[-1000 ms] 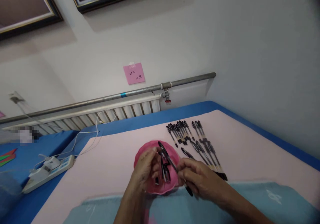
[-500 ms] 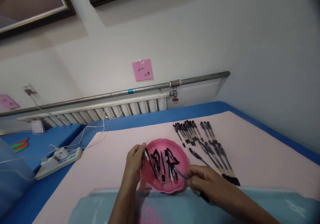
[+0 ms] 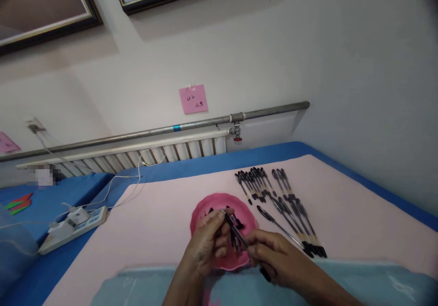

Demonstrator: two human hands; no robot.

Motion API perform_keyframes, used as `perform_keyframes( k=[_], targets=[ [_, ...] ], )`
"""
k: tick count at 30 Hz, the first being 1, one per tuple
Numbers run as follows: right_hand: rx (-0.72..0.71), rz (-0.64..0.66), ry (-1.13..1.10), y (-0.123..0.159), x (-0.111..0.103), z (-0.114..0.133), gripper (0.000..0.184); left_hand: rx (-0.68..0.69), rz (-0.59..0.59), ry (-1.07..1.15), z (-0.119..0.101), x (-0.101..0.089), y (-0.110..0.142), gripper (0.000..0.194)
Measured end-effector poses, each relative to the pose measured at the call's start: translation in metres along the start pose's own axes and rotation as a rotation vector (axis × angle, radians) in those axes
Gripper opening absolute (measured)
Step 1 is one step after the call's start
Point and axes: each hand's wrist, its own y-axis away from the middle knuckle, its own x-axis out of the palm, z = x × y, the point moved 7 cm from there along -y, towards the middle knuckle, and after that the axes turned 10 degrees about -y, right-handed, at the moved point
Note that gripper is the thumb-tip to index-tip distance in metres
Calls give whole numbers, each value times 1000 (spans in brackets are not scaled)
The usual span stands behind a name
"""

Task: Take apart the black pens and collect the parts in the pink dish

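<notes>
Over a pink scalloped bowl (image 3: 196, 215), a black-and-clear pen (image 3: 237, 231) slants between my two hands. My right hand (image 3: 275, 253) grips it along the barrel, with a black end poking out below the fingers. At the pen's upper end, the curled fingers of my left hand (image 3: 208, 240) pinch it; exactly what lies inside them is partly hidden. Loose pen parts (image 3: 237, 221), black caps among them, lie in the bowl, mostly covered by my hands. To the right, several capped pens (image 3: 290, 215) lie in rows, one pen (image 3: 282, 228) slightly apart.
Pink sheeting (image 3: 153, 219) covers the blue table (image 3: 273, 149). A light-blue cloth (image 3: 143, 287) lies along the near edge. At left sit a power strip (image 3: 75, 230) with plugs, white cables and red-green pieces (image 3: 18, 204). A radiator (image 3: 185, 151) and pipe run along the wall.
Half a second ago my left hand was at the bowl's left side holding a slim pen piece. It has moved right to the upper end of the pen in my right hand, now raised closer.
</notes>
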Motion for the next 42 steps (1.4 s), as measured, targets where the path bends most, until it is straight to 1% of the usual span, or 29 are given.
perform_keyframes(
  k=[3,6,8,10,12,15,17,18,20,22,24,26,28,31,33,36,38,40,42],
  targets=[
    [19,35,-48,-1,4,-3,9,33,-5,63,-1,-5,-1,35],
    [58,51,-98,-3,7,-8,9,79,-33,73,-3,-13,-3,30],
    [56,42,-114,-3,7,-9,11,101,-59,77,-3,-17,-5,28],
    [22,19,-125,-4,6,-6,16,120,-100,90,-4,-19,-6,28],
    [24,12,-140,-3,5,-5,21,142,-122,111,-4,-21,-6,29],
    [39,66,-111,-2,10,-4,26,176,-109,135,-7,-20,-6,28],
    [13,102,-65,-2,13,-1,36,189,-107,138,-8,-21,-6,27],
    [-3,101,-51,-1,13,0,36,192,-108,137,-8,-22,-7,27],
    [-9,60,-54,-1,12,1,27,198,-110,137,-7,-23,-7,25],
    [-18,8,-112,-1,11,1,19,201,-110,142,-8,-24,-7,24],
    [3,19,-202,-1,13,-1,22,206,-108,150,-9,-24,-7,25],
    [61,69,-302,-1,18,-6,31,211,-111,152,-11,-24,-6,25],
    [110,98,-346,0,21,-11,38,210,-119,147,-12,-24,-6,26],
    [96,60,-345,-1,17,-10,28,212,-119,141,-11,-24,-6,26],
    [95,34,-384,0,16,-9,27,215,-119,137,-10,-24,-6,27],
    [172,24,-459,1,19,-14,26,215,-130,129,-10,-26,-6,29],
    [201,32,-460,2,22,-15,26,213,-135,121,-11,-26,-6,30],
    [165,41,-458,2,22,-12,21,209,-140,111,-12,-26,-6,31],
    [128,39,-484,3,22,-9,22,206,-143,106,-13,-25,-5,32]
  ],
)
